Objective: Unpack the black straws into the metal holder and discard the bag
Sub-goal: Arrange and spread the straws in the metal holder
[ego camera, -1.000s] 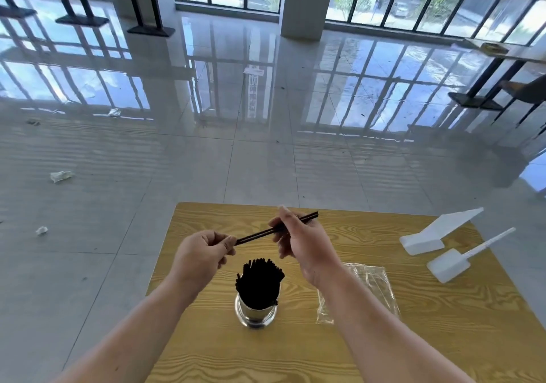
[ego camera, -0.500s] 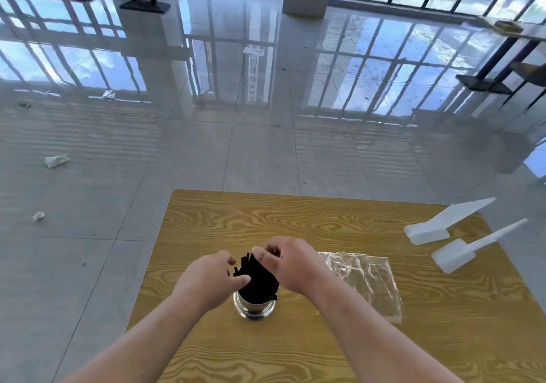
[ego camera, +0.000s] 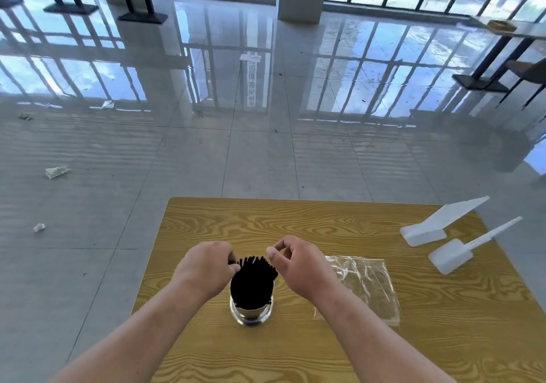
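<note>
A shiny metal holder [ego camera: 251, 315] stands upright on the wooden table [ego camera: 295, 220], near its front. A thick bunch of black straws [ego camera: 252, 283] fills it, and their tips fan out at the top. My left hand [ego camera: 206, 267] is at the left side of the bunch, with thumb and fingers pinched on the outer straw tips. My right hand [ego camera: 298, 264] hovers just right of the tips, fingers curled and slightly apart, with nothing in them. The clear plastic bag [ego camera: 366, 285] lies flat on the table to the right of the holder, partly behind my right wrist.
Two white plastic scoops [ego camera: 437, 223] [ego camera: 455, 252] lie at the table's right edge. Beyond the table is glossy tiled floor with scraps of litter [ego camera: 56, 172] on the left. Table legs and a chair [ego camera: 526, 72] stand far off.
A second ago both hands held a few straws level above the holder. Those straws now stand in the holder, and both hands have dropped to the top of the bunch.
</note>
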Motion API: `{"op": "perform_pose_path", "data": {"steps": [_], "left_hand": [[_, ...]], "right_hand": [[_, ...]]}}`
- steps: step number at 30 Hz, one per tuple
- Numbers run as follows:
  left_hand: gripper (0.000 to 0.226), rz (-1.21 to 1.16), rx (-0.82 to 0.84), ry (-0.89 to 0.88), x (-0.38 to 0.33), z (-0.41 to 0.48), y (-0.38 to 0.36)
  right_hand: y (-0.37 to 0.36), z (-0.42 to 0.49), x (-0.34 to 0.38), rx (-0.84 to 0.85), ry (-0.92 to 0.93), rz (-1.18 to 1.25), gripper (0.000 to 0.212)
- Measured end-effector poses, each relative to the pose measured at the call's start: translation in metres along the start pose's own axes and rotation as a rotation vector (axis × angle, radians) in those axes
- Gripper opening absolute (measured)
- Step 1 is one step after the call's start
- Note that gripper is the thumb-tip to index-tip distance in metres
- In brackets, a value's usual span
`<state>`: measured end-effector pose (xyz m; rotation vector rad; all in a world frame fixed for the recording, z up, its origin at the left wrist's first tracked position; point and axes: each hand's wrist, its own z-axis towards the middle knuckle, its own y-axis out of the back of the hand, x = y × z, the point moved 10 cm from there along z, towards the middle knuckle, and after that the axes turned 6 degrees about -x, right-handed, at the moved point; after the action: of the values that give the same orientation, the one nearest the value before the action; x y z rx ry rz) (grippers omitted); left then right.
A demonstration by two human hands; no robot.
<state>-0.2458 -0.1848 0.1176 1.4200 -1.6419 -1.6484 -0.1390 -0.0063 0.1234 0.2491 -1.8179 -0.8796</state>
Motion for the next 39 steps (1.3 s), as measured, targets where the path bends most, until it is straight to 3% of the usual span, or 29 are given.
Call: {"op": "perform_pose_path", "data": {"steps": [8, 12, 15, 17, 21, 24, 27, 31, 35, 39], "left_hand": [[0.02, -0.071, -0.074, 0.065, -0.011, 0.012, 0.091], [0.02, -0.157, -0.207, 0.1, -0.006, 0.01, 0.133], [0.022, -0.323, -0.369, 0.148, 0.009, 0.004, 0.15], [0.018, -0.562, -0.41, 0.19, 0.02, 0.002, 0.143], [0.01, -1.13, -0.244, 0.298, 0.021, 0.001, 0.093], [0.011, -1.255, -0.106, 0.366, 0.016, -0.004, 0.056], [0.013, -1.247, 0.024, 0.379, 0.009, -0.012, 0.024], [0.018, -1.097, 0.141, 0.342, 0.01, -0.021, -0.002], [0.014, -0.609, 0.009, 0.271, 0.038, -0.02, 0.002], [0.015, -0.394, -0.017, 0.217, 0.05, -0.02, 0.003]], "right_hand": [[0.009, 0.001, 0.007, -0.045, -0.01, 0.064, 0.027], [0.018, 0.0, 0.002, -0.124, -0.05, 0.118, 0.029], [0.026, -0.003, -0.003, -0.197, -0.065, 0.172, 0.029], [0.024, -0.005, -0.002, -0.17, -0.065, 0.242, 0.03], [0.003, -0.009, 0.018, 0.068, -0.107, 0.478, 0.056], [-0.001, -0.008, 0.03, 0.121, -0.242, 0.833, 0.069], [0.011, -0.001, 0.033, 0.039, -0.332, 1.062, 0.051], [0.035, 0.007, 0.042, -0.066, -0.158, 0.685, 0.046], [0.047, 0.006, 0.053, -0.14, 0.059, 0.283, 0.045], [0.031, 0.001, 0.056, -0.087, 0.166, 0.027, 0.054]]}}
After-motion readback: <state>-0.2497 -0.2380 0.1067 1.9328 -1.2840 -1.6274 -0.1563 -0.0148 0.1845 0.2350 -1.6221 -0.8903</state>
